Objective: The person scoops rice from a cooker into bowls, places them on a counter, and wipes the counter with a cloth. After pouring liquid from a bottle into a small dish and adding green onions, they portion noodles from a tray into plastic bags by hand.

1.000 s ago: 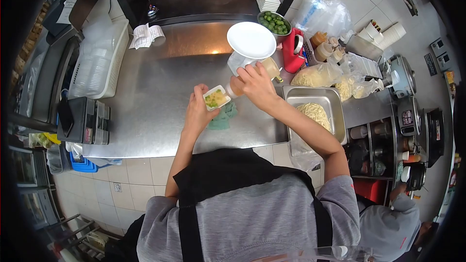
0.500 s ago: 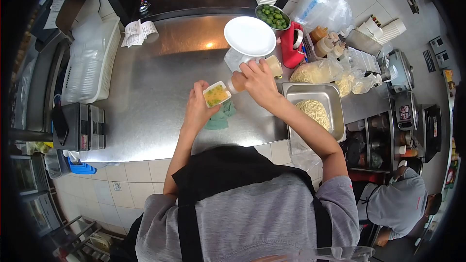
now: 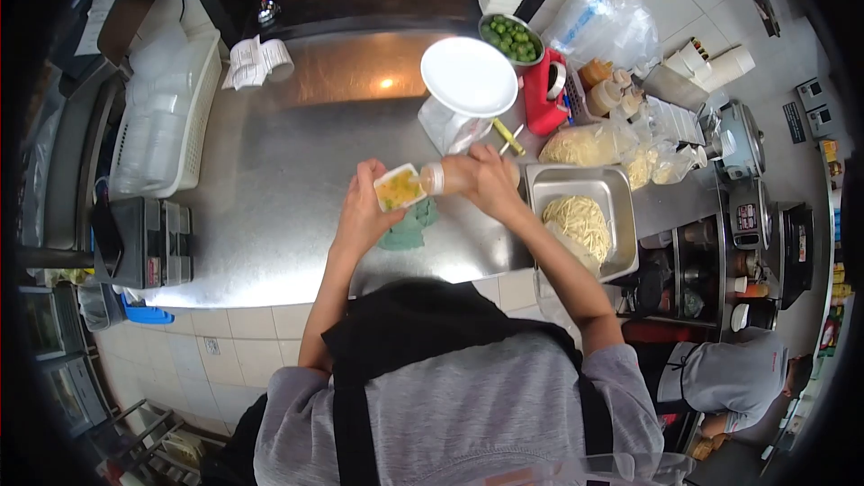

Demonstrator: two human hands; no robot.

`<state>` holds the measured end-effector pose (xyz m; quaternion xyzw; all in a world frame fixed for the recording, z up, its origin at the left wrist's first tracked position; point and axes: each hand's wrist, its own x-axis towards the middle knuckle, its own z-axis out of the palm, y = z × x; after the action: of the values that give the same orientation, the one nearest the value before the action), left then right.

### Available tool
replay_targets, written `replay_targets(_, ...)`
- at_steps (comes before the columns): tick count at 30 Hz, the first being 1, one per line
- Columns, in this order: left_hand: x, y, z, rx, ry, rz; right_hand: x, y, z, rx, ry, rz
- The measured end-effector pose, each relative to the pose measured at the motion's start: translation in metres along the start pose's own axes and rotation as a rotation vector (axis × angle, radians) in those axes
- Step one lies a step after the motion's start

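The squeeze bottle (image 3: 443, 178) has been tipped from a slant to nearly level since half a second ago, and both hands have been drawn a little nearer the counter's front edge. The bottle is wrapped in the curled fingers of the right hand (image 3: 490, 182), its nozzle touching the rim of the small white dish (image 3: 399, 188). The dish is pinched by its edge in the left hand (image 3: 360, 214) above the green cloth (image 3: 407, 227). Yellow sauce is judged to be in mid-squeeze over green bits. A level dish and a clean lift of the nozzle would be called for next. Bare steel counter (image 3: 288, 180) is left open to the left, while the noodle tray (image 3: 540, 182) crowds the right wrist and the white plate (image 3: 469, 76) sits just behind
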<state>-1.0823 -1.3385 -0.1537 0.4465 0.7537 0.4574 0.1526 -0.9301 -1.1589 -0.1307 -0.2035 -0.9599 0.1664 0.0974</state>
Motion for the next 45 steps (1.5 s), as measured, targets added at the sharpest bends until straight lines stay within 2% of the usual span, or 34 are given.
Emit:
replay_targets(1,0.003,0.003,-0.003,-0.008,0.003,0.0,-0.002,0.003,0.004,0.103,-0.005,0.075)
replay_targets(4,0.014,0.007,-0.018,-0.132,-0.09,-0.056,-0.006,0.015,0.006,0.517,0.048,0.024)
replay_targets(7,0.039,0.007,-0.036,0.043,-0.062,0.043,-0.021,0.019,0.007,0.884,-0.005,0.152)
replay_targets(12,0.112,-0.002,-0.062,0.299,0.056,0.232,-0.053,0.009,-0.008,1.001,0.094,0.251)
replay_targets(16,0.2,-0.043,-0.057,0.238,0.168,0.243,-0.067,-0.004,-0.051,1.088,0.215,0.351)
replay_targets(18,0.249,-0.064,-0.048,0.379,0.296,0.331,-0.079,0.009,-0.062,1.0,0.275,0.371)
replay_targets(20,0.294,-0.073,-0.041,0.36,0.299,0.381,-0.085,0.008,-0.094,0.871,0.396,0.375)
replay_targets(22,0.344,-0.113,-0.026,0.196,0.262,0.291,-0.096,0.014,-0.116,0.733,0.501,0.409)
replay_targets(24,0.38,-0.131,-0.014,0.199,0.295,0.261,-0.109,0.024,-0.14,0.53,0.549,0.476)
replay_targets(27,0.42,-0.148,-0.002,0.279,0.368,0.153,-0.123,0.049,-0.167,0.451,0.684,0.552)
replay_targets(29,0.443,-0.159,0.004,0.353,0.391,0.093,-0.115,0.058,-0.19,0.507,0.83,0.542)
replay_targets(30,0.452,-0.163,0.007,0.385,0.398,0.039,-0.111,0.066,-0.202,0.534,0.898,0.531)
replay_targets(33,0.468,-0.172,0.013,0.435,0.363,-0.06,-0.1,0.114,-0.23,0.294,0.93,0.512)
replay_targets(36,0.476,-0.182,0.016,0.374,0.378,-0.104,-0.073,0.182,-0.247,0.113,1.069,0.438)
replay_targets(37,0.478,-0.184,0.012,0.338,0.289,-0.138,-0.06,0.202,-0.253,0.103,1.081,0.438)
replay_targets(39,0.458,-0.153,0.01,0.455,0.295,-0.192,-0.031,0.245,-0.26,0.141,1.105,0.465)
replay_targets(40,0.449,-0.14,0.009,0.511,0.304,-0.22,-0.021,0.271,-0.259,0.062,1.098,0.49)
replay_targets(43,0.415,-0.167,-0.011,0.323,0.398,0.284,0.013,0.352,-0.247,-0.137,1.085,0.526)
replay_targets(45,0.338,-0.134,-0.029,0.319,0.257,0.375,0.029,0.394,-0.238,-0.128,1.078,0.56)
